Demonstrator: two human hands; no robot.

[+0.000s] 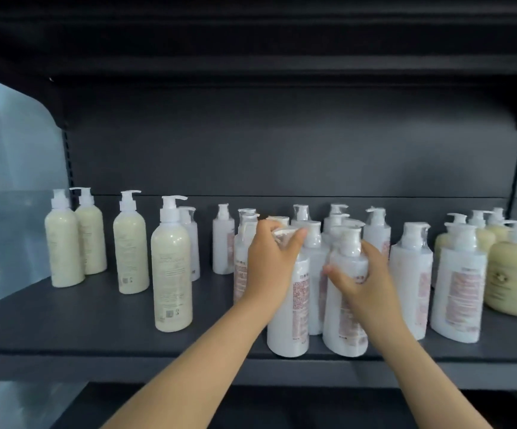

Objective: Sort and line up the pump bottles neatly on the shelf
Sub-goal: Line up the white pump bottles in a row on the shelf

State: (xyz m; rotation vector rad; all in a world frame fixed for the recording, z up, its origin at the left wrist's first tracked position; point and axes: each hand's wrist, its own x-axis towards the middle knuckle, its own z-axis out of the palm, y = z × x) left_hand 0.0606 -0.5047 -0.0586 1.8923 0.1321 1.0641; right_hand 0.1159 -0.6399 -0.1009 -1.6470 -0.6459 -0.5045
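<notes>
Cream bottles (171,267) beside crowded white bottles (412,280)

The left arm (201,354) and right arm (412,357) reach forward. The left hand (271,258) curls over the top of one white bottle (285,329). The right hand (364,274) wraps round the next bottle (334,329).
</notes>
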